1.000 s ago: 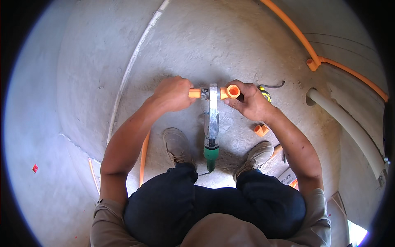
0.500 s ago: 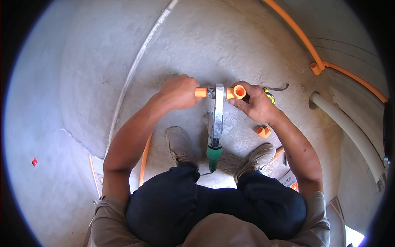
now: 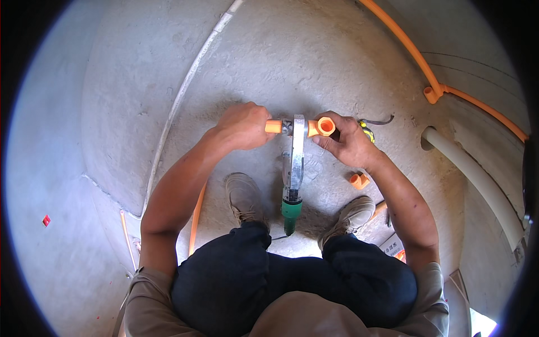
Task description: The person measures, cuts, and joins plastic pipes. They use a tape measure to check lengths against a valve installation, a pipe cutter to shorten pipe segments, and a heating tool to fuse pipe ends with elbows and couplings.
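Between my feet stands a pipe welding iron with a green handle and a flat metal heating plate pointing away from me. My left hand is closed round an orange plastic pipe, whose end meets the die on the plate's left side. On the opposite side, my right hand grips an orange elbow fitting by thumb and fingers, pressed against the plate's right die. The fitting's round opening faces up. How deep pipe and fitting sit on the dies cannot be made out.
A loose orange fitting lies near my right shoe. Beyond my right hand is a yellow and black tape measure. Orange pipe runs along the right wall, above a thick grey pipe. A thin white conduit crosses at left.
Almost nothing differs. The iron has shifted very slightly left, and both hands keep the same hold on the pipe and the fitting.
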A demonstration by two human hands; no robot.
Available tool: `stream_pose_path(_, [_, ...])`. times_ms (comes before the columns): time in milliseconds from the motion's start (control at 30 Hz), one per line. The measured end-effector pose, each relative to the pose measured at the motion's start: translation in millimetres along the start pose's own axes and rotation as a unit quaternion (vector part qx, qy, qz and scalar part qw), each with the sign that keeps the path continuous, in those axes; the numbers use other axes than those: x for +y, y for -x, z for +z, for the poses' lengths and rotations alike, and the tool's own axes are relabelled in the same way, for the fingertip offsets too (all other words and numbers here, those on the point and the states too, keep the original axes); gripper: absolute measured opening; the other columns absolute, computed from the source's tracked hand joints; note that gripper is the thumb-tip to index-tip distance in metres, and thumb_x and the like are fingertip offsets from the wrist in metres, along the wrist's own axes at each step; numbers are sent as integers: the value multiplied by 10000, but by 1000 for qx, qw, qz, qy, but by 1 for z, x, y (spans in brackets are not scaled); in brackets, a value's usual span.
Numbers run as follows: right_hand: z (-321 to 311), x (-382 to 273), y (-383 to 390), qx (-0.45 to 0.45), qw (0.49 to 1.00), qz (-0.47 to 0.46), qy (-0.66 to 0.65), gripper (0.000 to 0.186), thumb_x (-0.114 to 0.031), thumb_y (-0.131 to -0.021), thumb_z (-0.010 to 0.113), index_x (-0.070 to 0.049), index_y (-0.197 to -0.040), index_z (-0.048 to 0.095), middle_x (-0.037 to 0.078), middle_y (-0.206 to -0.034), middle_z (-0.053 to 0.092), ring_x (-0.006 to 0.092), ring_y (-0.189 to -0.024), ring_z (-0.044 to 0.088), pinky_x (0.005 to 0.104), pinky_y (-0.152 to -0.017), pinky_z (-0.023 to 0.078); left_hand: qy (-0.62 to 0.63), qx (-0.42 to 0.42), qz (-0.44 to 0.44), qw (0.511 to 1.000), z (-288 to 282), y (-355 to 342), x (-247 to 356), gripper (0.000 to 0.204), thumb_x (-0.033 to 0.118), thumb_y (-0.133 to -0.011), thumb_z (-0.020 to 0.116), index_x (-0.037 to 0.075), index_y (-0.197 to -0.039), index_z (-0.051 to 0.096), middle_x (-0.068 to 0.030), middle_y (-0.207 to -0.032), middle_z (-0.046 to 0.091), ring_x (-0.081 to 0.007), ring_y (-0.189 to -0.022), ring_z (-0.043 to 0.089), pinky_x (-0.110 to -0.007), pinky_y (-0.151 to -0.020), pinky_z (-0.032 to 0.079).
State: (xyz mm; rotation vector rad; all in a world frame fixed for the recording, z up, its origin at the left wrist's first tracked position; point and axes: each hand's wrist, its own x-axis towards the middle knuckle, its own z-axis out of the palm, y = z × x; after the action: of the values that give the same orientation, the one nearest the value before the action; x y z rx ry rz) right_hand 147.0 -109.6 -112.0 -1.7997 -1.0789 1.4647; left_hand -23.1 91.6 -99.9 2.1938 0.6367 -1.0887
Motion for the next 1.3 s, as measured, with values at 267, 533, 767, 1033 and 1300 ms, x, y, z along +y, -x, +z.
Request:
stream_pose_path(267, [-1, 1, -1, 0, 1000, -1, 7, 349, -207, -898, 755, -16, -1153, 613, 175, -964, 719, 282, -867, 703, 385, -799, 553, 4, 0, -2, 1000, -2, -1, 0, 246, 293, -853, 712, 57, -914, 738, -181, -866, 723, -371, -845, 701, -463, -764, 547])
stream_pose_path(533, [-1, 0, -2, -5, 1000, 9, 9, 346, -212, -904, 750, -18, -1153, 609, 177, -965, 718, 292, -871, 703, 390, -807, 552, 5, -1, -9, 1000, -2, 1, 1, 247, 303, -862, 714, 64, -919, 740, -178, -865, 722, -368, -840, 701, -462, -753, 546])
stream_pose_path(767, [-1, -1, -1, -7, 1000, 15, 9, 362, -219, -902, 752, -17, -1167, 609, 181, -972, 721, 300, -887, 706, 400, -817, 553, 10, -9, -10, 1000, -4, 1, 3, 237, 291, -859, 712, 63, -920, 740, -179, -868, 722, -367, -844, 700, -461, -760, 544])
stream_pose_path(1033, [-3, -3, -1, -3, 1000, 5, 16, 361, -207, -896, 754, -12, -1166, 615, 183, -969, 721, 300, -880, 705, 396, -808, 554, -11, -27, -13, 999, -6, 1, 4, 241, 301, -872, 684, 94, -979, 746, -155, -936, 736, -347, -896, 713, -442, -795, 561])
stream_pose_path(1300, [-1, 3, -1, -1, 1000, 1, 19, 351, -209, -891, 759, -20, -1153, 621, 178, -955, 721, 286, -861, 706, 387, -789, 554, -9, -37, -17, 999, -10, 2, 5, 261, 312, -870, 691, 83, -984, 744, -156, -946, 737, -345, -901, 714, -445, -799, 560])
